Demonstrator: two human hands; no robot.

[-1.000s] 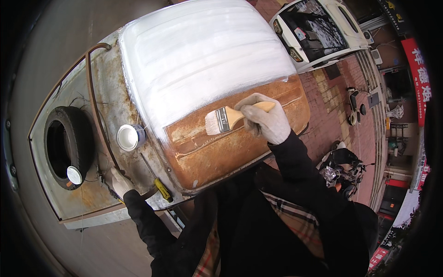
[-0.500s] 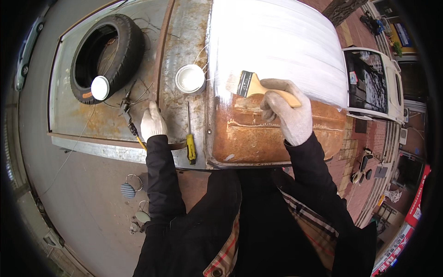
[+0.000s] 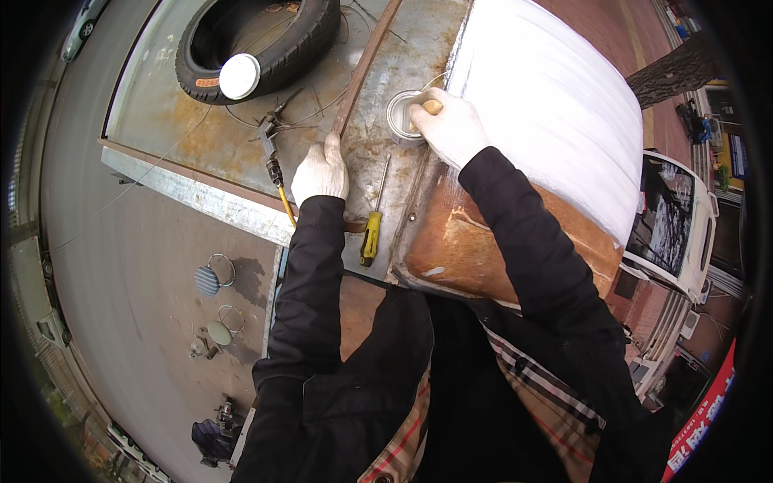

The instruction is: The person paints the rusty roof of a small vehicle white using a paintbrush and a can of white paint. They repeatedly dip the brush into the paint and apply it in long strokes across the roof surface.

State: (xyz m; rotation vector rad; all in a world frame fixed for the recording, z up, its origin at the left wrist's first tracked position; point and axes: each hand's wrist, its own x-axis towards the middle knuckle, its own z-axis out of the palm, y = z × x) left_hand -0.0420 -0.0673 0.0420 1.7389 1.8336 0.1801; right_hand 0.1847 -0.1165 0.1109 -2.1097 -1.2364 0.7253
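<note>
My right hand [image 3: 455, 133], in a white glove, is closed round the wooden handle of a paintbrush [image 3: 433, 106]. It is over an open metal paint can [image 3: 396, 129]; the bristles are hidden by my hand and the can. White paint coats the upper part of a curved metal panel [image 3: 551, 97], whose near part is bare and rusty brown. My gloved left hand [image 3: 320, 173] is closed over the rusty rail [image 3: 366, 76] where it nears the sheet's front edge; its fingertips are partly hidden. Right of it lies a yellow-handled screwdriver [image 3: 371, 237].
A black tyre [image 3: 310, 40] lies on the metal sheet, with a round white lid [image 3: 239, 76] on its near edge. An air tool [image 3: 270, 137] with a yellow hose is left of my hand. Stools [image 3: 207, 280] stand on the ground below left. A white vehicle [image 3: 672, 221] is at right.
My right hand has carried the brush from the panel's painted edge leftward to the paint can. The view has turned and shifted, and my left hand stays by the rail.
</note>
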